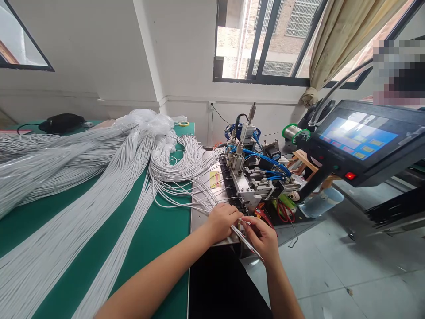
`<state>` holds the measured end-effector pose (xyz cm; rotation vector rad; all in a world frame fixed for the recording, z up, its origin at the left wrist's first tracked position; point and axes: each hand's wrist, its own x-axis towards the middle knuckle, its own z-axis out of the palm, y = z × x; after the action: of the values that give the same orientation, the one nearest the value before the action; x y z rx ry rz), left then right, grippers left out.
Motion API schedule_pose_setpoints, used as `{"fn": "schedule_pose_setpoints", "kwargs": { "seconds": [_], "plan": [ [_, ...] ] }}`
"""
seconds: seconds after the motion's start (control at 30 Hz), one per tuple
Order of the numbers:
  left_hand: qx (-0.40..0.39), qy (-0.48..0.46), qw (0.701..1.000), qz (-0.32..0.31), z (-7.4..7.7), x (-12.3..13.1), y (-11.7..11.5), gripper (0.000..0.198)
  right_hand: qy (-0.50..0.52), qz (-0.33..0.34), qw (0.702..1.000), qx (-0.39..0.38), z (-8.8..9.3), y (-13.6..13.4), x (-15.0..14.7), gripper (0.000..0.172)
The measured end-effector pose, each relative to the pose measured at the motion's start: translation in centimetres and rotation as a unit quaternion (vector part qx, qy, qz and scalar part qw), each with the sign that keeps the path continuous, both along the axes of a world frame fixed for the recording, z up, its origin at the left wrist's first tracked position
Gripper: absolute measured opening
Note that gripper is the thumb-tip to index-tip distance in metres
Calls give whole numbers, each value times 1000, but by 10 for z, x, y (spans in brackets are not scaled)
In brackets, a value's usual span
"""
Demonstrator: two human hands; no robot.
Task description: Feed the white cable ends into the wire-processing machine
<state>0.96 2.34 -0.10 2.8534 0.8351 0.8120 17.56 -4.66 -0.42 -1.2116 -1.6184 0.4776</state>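
Several thin white cables (246,243) pass through my left hand (223,222), whose fingers are closed round them at the front edge of the machine's metal plate. Close beside it, my right hand (263,239) pinches a white cable end between thumb and fingertips. The cables' loose ends slant down past the right palm. Behind both hands stands a bench machine (244,177) with metal cylinders and blue air tubes. More white cables (179,170) run in a curved bundle from the table to its plate.
Long bundles of white cable (76,239) spread across the green table (166,266), partly under clear plastic (142,119). At right, a control screen (358,135) on an arm overhangs the floor. A solder wire spool (294,133) and red-handled tool (264,215) are near the machine.
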Motion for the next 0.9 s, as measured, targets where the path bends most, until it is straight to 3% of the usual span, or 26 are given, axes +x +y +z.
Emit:
{"fn": "schedule_pose_setpoints", "kwargs": {
  "seconds": [0.9],
  "plan": [
    [-37,9,999,-4,0,1,1,27,5,-1,1000,-4,1,-1,-2,15]
  ]
}}
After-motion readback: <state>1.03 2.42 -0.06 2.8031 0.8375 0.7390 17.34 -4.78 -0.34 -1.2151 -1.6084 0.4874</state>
